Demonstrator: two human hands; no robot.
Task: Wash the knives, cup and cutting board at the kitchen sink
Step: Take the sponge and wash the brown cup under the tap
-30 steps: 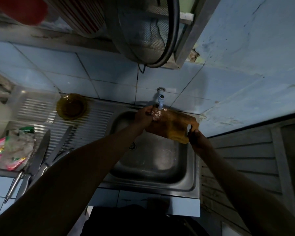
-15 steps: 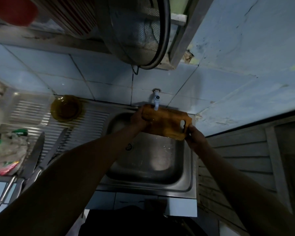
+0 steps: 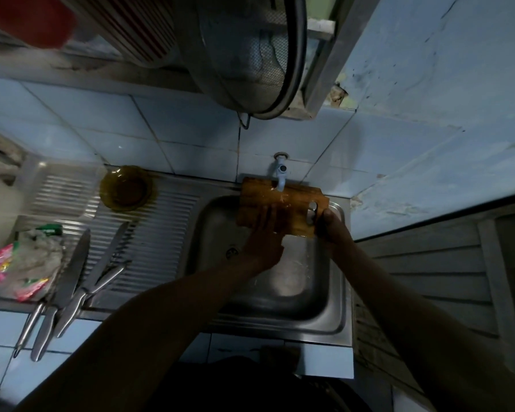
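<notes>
At the frame's centre, under the tap [image 3: 281, 173], the cutting board [image 3: 259, 200] (long axis left-right) is gripped at its right end by the right hand [image 3: 330, 226]; the left hand [image 3: 266, 230] is pressed flat on its face.

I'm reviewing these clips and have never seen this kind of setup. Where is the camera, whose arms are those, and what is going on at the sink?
There is no robot here. The single view comes from a wide-angle camera worn on a person's head, looking down at their own arms. The right hand grips the wooden cutting board at its handle-hole end, holding it over the steel sink under the pale tap. The left hand lies flat on the board's face, fingers straight, apparently rubbing it. On the ribbed draining board to the left lie the knives, an amber glass cup and some crumpled wrappers. A metal strainer hangs above.
</notes>
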